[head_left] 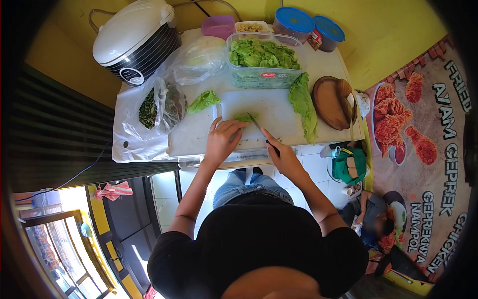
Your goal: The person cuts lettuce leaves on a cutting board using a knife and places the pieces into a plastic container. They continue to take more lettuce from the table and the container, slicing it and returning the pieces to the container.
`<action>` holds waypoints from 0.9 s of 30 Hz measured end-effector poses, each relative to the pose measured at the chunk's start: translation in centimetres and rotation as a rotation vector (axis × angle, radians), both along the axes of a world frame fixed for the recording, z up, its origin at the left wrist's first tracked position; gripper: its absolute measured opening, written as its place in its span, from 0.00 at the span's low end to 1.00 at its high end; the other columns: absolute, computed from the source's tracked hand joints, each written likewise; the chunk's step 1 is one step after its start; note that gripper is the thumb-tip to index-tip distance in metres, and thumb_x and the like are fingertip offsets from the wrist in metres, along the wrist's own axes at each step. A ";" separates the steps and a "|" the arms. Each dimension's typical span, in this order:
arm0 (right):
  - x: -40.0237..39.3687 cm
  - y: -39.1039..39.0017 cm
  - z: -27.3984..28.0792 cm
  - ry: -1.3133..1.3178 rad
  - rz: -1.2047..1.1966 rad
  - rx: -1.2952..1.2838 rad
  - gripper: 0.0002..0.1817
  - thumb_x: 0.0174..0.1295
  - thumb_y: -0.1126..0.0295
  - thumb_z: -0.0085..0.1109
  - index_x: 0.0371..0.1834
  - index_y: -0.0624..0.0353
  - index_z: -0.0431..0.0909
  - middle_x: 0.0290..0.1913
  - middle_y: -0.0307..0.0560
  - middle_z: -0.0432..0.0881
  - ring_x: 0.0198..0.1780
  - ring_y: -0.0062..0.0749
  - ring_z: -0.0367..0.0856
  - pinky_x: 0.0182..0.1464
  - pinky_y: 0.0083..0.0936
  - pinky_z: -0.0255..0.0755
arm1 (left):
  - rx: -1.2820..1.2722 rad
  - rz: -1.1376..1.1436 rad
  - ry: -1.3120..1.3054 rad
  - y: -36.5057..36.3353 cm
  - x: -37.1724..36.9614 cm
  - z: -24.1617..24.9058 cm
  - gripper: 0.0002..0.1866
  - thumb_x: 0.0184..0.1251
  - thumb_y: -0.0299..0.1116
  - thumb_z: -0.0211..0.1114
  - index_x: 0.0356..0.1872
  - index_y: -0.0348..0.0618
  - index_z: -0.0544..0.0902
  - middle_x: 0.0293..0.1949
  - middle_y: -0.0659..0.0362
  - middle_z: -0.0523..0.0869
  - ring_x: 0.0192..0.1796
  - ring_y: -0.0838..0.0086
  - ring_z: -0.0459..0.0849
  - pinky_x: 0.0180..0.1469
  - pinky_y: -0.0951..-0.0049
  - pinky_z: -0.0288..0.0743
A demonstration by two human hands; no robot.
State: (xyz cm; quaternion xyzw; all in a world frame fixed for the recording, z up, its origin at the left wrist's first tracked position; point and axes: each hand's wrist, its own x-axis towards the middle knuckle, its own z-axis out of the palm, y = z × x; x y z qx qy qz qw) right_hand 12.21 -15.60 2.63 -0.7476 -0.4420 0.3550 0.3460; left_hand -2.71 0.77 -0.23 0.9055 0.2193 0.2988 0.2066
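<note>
A white cutting board point(273, 102) lies near the front of the table, with a small piece of green lettuce point(245, 117) on it. My left hand point(222, 140) rests at the board's left side, its bent fingers pressing at the edge of that lettuce. In my right hand point(285, 158) is a knife point(261, 129), gripped by its black handle, its blade tip reaching the lettuce. One loose lettuce leaf point(203, 101) sits left of the board. A longer leaf point(302, 107) lies along its right side. Behind the board stands a clear plastic container point(269, 79) filled with lettuce.
At left are a rice cooker point(134, 37) and plastic bags point(167, 107) holding greens. A brown mortar with pestle point(328, 102) stands right. Blue-lidded tubs point(295, 21) and a pink container point(218, 26) line the back. A person point(373, 219) sits low at right.
</note>
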 end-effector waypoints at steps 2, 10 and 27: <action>-0.2 -0.3 -0.6 -0.044 -0.013 0.107 0.28 0.71 0.71 0.49 0.75 0.41 0.62 0.33 0.65 0.80 0.31 0.50 0.82 0.41 0.33 0.75 | -0.003 -0.001 0.001 0.0 0.0 0.1 0.12 0.61 0.28 0.66 0.46 0.51 0.87 0.42 0.59 0.88 0.49 0.69 0.85 0.67 0.55 0.63; 0.1 1.3 -0.4 0.164 -0.064 0.105 0.27 0.75 0.69 0.46 0.76 0.38 0.62 0.18 0.35 0.66 0.15 0.17 0.60 0.18 0.21 0.64 | -0.050 -0.024 0.014 0.0 0.2 0.8 0.16 0.61 0.27 0.67 0.50 0.52 0.85 0.45 0.57 0.86 0.51 0.66 0.84 0.69 0.51 0.61; 2.0 1.6 0.8 0.270 -0.003 0.168 0.27 0.74 0.70 0.48 0.76 0.40 0.62 0.17 0.30 0.60 0.15 0.14 0.58 0.16 0.17 0.59 | -0.106 -0.254 0.057 5.1 1.7 1.0 0.23 0.59 0.17 0.59 0.54 0.54 0.82 0.41 0.63 0.87 0.50 0.72 0.84 0.74 0.49 0.55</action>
